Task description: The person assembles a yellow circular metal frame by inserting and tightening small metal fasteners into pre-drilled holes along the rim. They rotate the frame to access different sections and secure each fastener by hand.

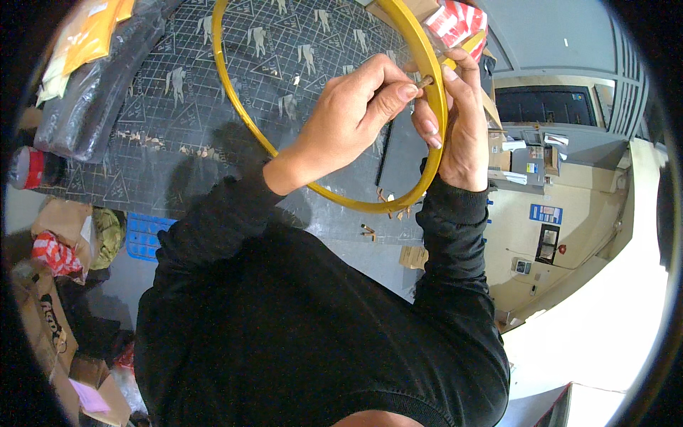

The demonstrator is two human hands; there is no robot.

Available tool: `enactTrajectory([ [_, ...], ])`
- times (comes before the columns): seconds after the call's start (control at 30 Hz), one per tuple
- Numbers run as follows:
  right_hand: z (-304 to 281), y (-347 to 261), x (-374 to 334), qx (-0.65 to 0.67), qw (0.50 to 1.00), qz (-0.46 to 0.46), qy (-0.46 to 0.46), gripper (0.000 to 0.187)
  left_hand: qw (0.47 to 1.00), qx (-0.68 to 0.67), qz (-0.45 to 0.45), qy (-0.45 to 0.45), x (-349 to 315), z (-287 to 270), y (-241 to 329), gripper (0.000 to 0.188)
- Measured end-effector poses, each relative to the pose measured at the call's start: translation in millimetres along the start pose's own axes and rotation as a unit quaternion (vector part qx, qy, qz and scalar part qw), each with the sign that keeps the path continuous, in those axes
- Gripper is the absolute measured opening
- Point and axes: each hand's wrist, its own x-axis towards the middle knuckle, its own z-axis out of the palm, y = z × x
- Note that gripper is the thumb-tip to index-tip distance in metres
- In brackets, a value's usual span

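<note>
A large yellow rim (pixel 366 207), shaped like a hoop, is raised over the dark table and tilted, its right side toward my hands. My right hand (pixel 464 132) grips that right side, with fingers curled around the band. Thumb and forefinger of my left hand (pixel 345 114) are pinched on a small brown piece (pixel 425 82), which meets the band's surface near a hole. Whether the piece goes into the hole cannot be made out. The far part of the rim is cut off by the top of the picture.
Small copper-coloured bits (pixel 368 232) lie near the table's front edge, others (pixel 199 151) further left. Dark plastic-wrapped packages (pixel 92 107) and a yellow packet (pixel 92 37) occupy the left. A red-and-white bag (pixel 455 23) is at back right. Cardboard boxes (pixel 99 388) stand at lower left.
</note>
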Motion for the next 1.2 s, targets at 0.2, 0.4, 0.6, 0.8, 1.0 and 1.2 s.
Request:
enactTrajectory([
  [0.2, -1, 0, 4, 0.011, 1.0, 0.003, -0.006, 0.031, 0.992, 0.081, 0.076, -0.066, 18, -22, 2, 0.02],
  [0.4, -9, 2, 2, 0.007, 1.0, 0.004, -0.017, 0.029, 0.962, 0.137, 0.17, -0.162, 50, -46, 7, 0.019],
  [0.6, -8, 4, 0, 0.023, 1.0, -0.004, -0.001, 0.028, 0.975, 0.098, 0.074, -0.188, 48, -42, 13, 0.017],
  [0.8, -5, -1, -1, 0.012, 1.0, 0.002, 0.014, 0.027, 0.975, -0.016, -0.076, -0.21, 42, -39, 6, 0.023],
  [1.0, -7, 0, -11, 0.052, 0.998, 0.02, 0.023, 0.031, 0.918, 0.095, -0.224, -0.313, 73, -54, 49, 0.033],
  [1.2, -1, -5, -9, 0.08, 0.997, 0.02, -0.008, 0.029, 0.9, 0.153, -0.275, -0.301, 90, -55, 92, 0.031],
])
